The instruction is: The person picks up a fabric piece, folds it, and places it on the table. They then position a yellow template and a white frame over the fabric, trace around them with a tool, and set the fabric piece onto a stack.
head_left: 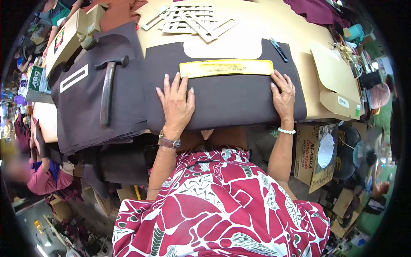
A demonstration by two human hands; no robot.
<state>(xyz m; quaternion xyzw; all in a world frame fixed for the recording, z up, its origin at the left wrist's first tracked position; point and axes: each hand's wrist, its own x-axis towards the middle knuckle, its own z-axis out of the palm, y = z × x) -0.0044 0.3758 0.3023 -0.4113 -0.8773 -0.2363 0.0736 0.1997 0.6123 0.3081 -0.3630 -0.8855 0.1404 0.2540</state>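
Observation:
A dark fabric piece (222,100) with a wide notch in its far edge lies on the table in front of me. Across it, just below the notch, rests a long yellow strip (227,67) with dark smudges. My left hand (176,103) lies flat on the fabric with fingers spread, fingertips near the strip's left end. At the strip's right end is my right hand (284,92), its fingers apart and bent, the fingertips at the strip's corner. Neither hand holds anything.
Left of me, a hammer (109,85) and a white rectangular frame (74,78) lie on stacked dark fabric (92,107). A blue-black cutter (279,50) sits at the upper right. Beyond are card templates (192,21); cardboard (334,77) lies right. Other people are at the left edge.

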